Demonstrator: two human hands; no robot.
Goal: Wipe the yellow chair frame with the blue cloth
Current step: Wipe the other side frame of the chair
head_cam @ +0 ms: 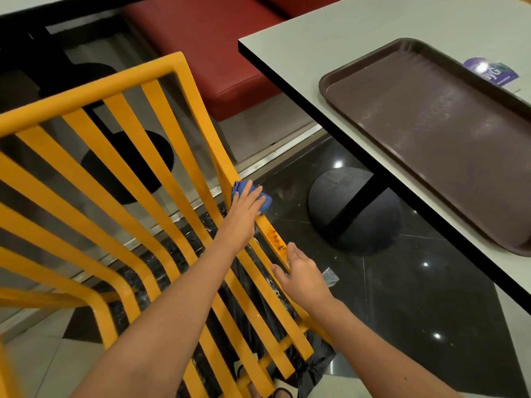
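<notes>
- Our left hand (244, 206) presses a crumpled blue cloth (265, 198), fingers straight, on the slatted yellow metal chair frame (161, 156); the hand half hides the cloth.
- Our right hand (301, 272) rests nearby on that rail, fingers loosely extended, holding nothing.

purple sticker (490, 70), partial letters "yG"

I'm seeing even, bright indoor light from overhead; small white glints are glaring off the dark polished floor (425, 297). The wide lens is bending straight lines near the edges, and the lower-left corner is blurring.
</notes>
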